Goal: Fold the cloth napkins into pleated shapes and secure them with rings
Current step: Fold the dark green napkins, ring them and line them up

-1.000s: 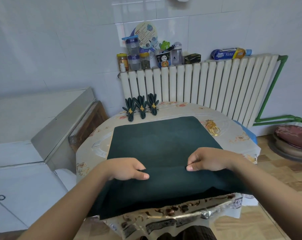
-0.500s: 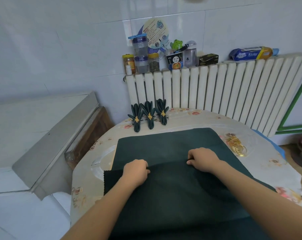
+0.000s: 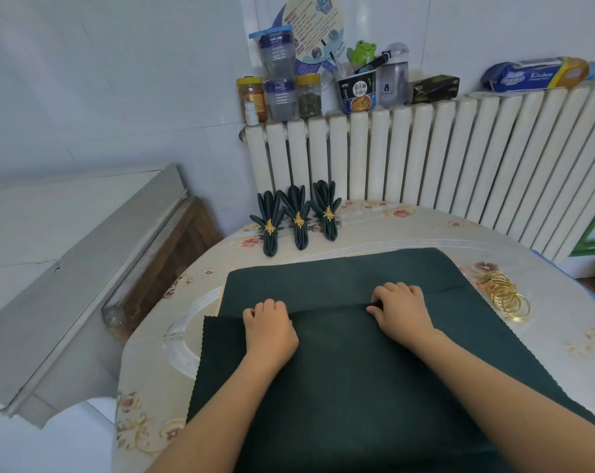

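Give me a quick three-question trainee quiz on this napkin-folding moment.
1. True or false: both hands grip a fold in the napkin.
2. How many finished napkins stand near the radiator?
3. The spare rings lie: A) left of the napkin, B) right of it, C) on the radiator.

Key:
1. True: the left hand and right hand pinch the same fold.
2. Three, each with a gold ring.
3. B.

The napkin (image 3: 340,370) is matt dark-green cloth, the rings (image 3: 506,298) shiny gold metal, the table cover (image 3: 408,227) glossy plastic.
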The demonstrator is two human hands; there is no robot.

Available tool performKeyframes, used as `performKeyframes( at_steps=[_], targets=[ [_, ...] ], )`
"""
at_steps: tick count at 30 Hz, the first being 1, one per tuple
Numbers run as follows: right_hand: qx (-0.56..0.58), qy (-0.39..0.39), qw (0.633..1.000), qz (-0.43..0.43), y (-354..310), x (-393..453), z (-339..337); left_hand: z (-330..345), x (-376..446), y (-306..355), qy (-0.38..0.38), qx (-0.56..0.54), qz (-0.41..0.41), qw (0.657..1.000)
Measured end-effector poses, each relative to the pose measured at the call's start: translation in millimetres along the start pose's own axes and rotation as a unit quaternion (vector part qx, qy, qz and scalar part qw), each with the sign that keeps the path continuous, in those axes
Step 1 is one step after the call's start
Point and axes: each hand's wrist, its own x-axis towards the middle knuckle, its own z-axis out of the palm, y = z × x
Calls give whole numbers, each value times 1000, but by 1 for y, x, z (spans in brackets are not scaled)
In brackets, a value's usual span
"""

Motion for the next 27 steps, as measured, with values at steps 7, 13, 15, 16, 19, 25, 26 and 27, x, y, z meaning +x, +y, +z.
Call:
performKeyframes(
  at_steps=[7,13,15,16,19,25,26,27],
  targets=[
    [-17,15,1000,0,-6,-4,4,10,-9,8,33,-18,14,999],
    [97,48,989,-96,-50,-42,-3,9,-10,-13,-10,-41,19,999],
    [119,-14,986,-118,-67,-62,-4,2,-3,-26,-25,-32,7,999],
    [125,-34,984,-120,-72,-72,-2,0,2,-32,-36,-22,6,999],
    [129,-45,984,-116,-78,-96,3,-7,10,-48,-87,-8,-3,996],
    [114,-32,986,-113,-79,-98,9,-31,5,-69,-109,73,-1,991],
    [112,-25,987,-109,-78,-98,10,-35,1,-69,-100,82,3,992],
    [112,-12,988,-107,-78,-97,10,-39,-4,-68,-90,85,7,992]
  ],
)
